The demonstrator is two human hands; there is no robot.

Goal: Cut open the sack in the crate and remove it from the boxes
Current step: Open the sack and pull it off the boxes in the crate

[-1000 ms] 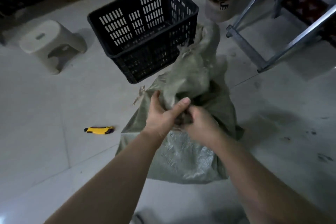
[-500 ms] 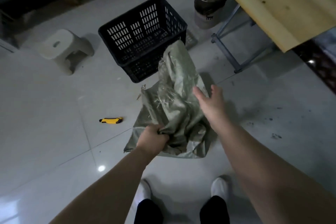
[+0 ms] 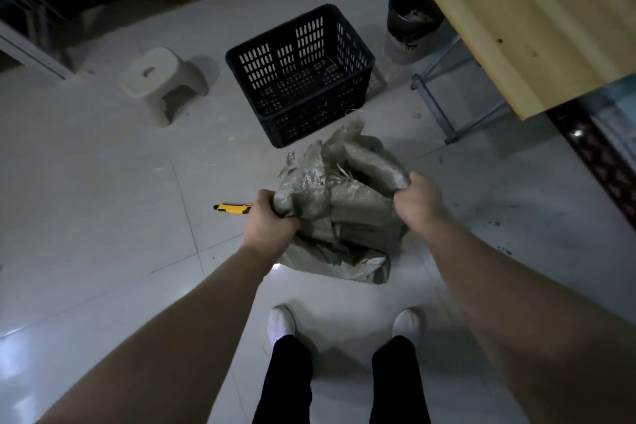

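Vs 0.5 s ago: right hand [image 3: 417,200] was open beside the sack [image 3: 339,213], now fisted on its right upper edge; left hand [image 3: 272,221] fisted on the left edge, gripping higher up. Sack bunched wider between both hands, held above the floor [image 3: 103,217], out of the crate [image 3: 300,72]. Long axis runs roughly crate-to-feet, frayed end toward crate. Knife [image 3: 232,208] on floor, left of left hand.

Crumpled grey-green woven plastic sack [image 3: 339,217] and empty black slotted plastic crate [image 3: 300,74]

The sack is held bunched above the pale tiled floor, its frayed cut edge uppermost; the crate stands upright just beyond it, apart.
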